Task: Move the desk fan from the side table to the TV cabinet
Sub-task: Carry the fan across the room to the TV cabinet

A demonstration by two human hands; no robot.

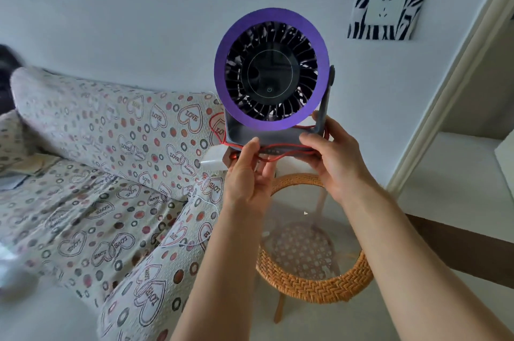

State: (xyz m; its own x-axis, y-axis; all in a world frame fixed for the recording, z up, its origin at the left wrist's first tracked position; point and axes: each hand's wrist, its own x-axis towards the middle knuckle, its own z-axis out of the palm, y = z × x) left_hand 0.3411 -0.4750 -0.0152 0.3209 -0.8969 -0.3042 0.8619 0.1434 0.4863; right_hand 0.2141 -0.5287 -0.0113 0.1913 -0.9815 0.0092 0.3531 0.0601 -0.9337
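The desk fan point(271, 71) has a purple ring, black blades and a grey stand with a red cable point(274, 158) wound around its base. It is held upright in the air above the round wicker side table point(314, 282), whose top is glass. My left hand point(249, 174) grips the base from below on the left side. My right hand point(331, 154) grips the base and the stand's right arm. A white plug point(212, 158) hangs at the left of the base. The TV cabinet is not in view.
A sofa point(97, 174) with a heart-print cover fills the left side, right beside the side table. A wall socket in a zebra-striped frame point(388, 4) is on the wall at upper right. A white ledge point(459, 174) stands at the right.
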